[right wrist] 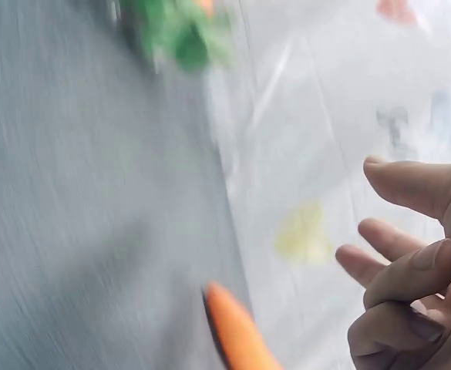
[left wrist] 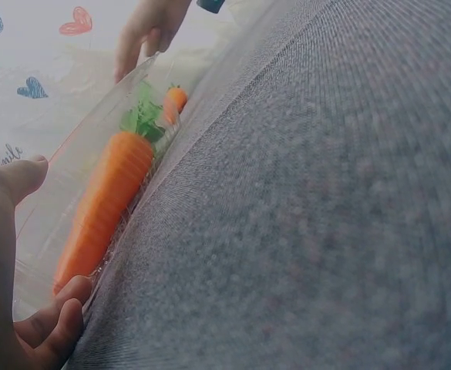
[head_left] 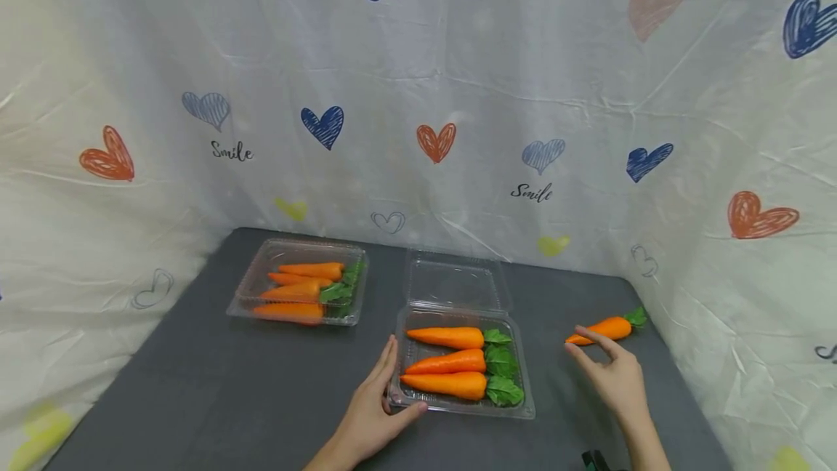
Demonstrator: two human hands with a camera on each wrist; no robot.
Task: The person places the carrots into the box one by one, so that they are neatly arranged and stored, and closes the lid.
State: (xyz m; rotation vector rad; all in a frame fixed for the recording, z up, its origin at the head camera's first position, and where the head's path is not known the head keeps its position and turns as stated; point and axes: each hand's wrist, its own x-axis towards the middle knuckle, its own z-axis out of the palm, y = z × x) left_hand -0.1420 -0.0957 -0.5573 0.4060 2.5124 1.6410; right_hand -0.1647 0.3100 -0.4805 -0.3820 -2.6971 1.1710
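A clear plastic clamshell box lies with its lid folded back, three carrots side by side inside it, leaves to the right. Along its left wall rest the straight fingers of my left hand, the thumb reaching to the front left corner. In the left wrist view one carrot shows close to that hand. My right hand is over the tip of a loose carrot on the right, thumb and index finger spread apart. The right wrist view shows a carrot tip apart from the fingers.
A second clear box, its lid down, stands at the back left with several carrots inside. Both boxes are on a dark grey tabletop. A white curtain printed with hearts hangs behind and along the sides.
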